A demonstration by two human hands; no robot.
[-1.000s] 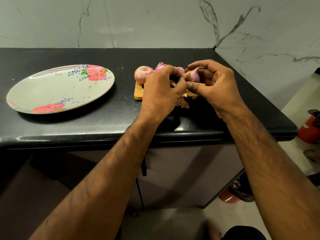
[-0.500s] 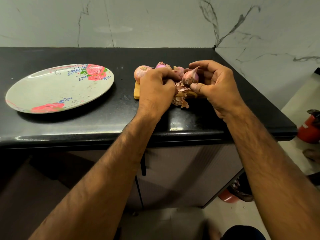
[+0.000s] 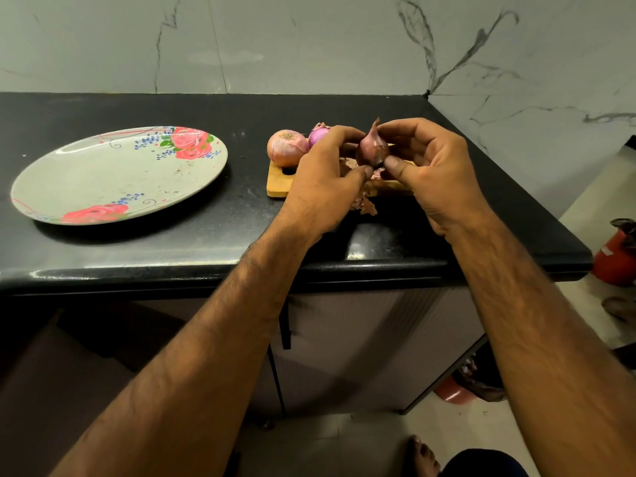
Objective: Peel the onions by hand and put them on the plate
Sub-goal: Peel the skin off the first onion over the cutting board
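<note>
Centre frame, above the board (image 3: 277, 183), your right hand (image 3: 434, 166) pinches an onion (image 3: 372, 151), your left hand (image 3: 323, 180) curling its fingers on the papery skin. Likely light, firm, slippery once bare: hold the body, tear from the tip.

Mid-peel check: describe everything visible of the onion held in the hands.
The onion is small, bulb-shaped and reddish-purple, with glossy, dry-looking skin on its visible side and a pointed tip standing up. It is held upright above the board, seemingly clear of it. The right hand pinches it, thumb at its lower right, fingers behind. The left hand grips its left side, thumb at the base. Its back is hidden.
</note>
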